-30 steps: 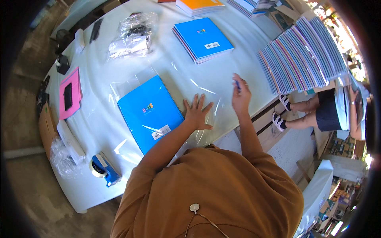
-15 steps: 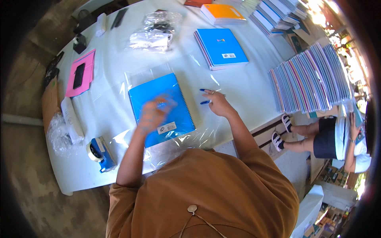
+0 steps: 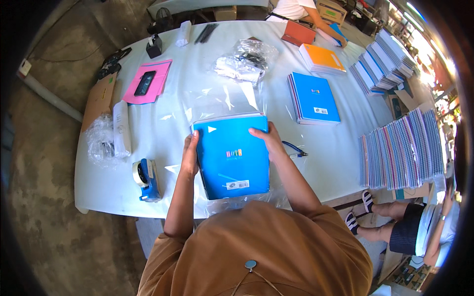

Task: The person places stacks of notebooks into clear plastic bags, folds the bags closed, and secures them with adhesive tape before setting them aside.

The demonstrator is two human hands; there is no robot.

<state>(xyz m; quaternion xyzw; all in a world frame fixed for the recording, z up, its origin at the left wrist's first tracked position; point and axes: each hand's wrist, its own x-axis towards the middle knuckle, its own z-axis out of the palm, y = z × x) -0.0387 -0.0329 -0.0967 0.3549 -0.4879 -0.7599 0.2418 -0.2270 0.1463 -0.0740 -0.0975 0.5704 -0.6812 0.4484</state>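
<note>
A blue spiral notebook point(image 3: 232, 165) with a white label lies in front of me, tilted a little. My left hand point(image 3: 189, 152) grips its left edge, thumb on the cover. My right hand point(image 3: 269, 141) holds the upper right edge in the same way, fingers mostly hidden beneath. Clear plastic film point(image 3: 222, 101) spreads out beyond the notebook and shows below its near edge. Whether the notebook is inside the film I cannot tell. A pair of blue-handled pliers point(image 3: 295, 149) rests on the table just right of my right wrist.
Blue notebooks point(image 3: 315, 98) and orange notebooks point(image 3: 321, 59) are stacked far right. A long row of notebooks point(image 3: 402, 150) stands at the right edge, near a person. A tape dispenser point(image 3: 147, 181), plastic roll point(image 3: 121, 129) and phone point(image 3: 144, 83) are left. Another person's arm point(image 3: 321, 22) reaches across the far side.
My right hand has let go of the pliers, which now lie on the table. Both hands have taken hold of the notebook's sides, and it has turned straighter. The view has shifted.
</note>
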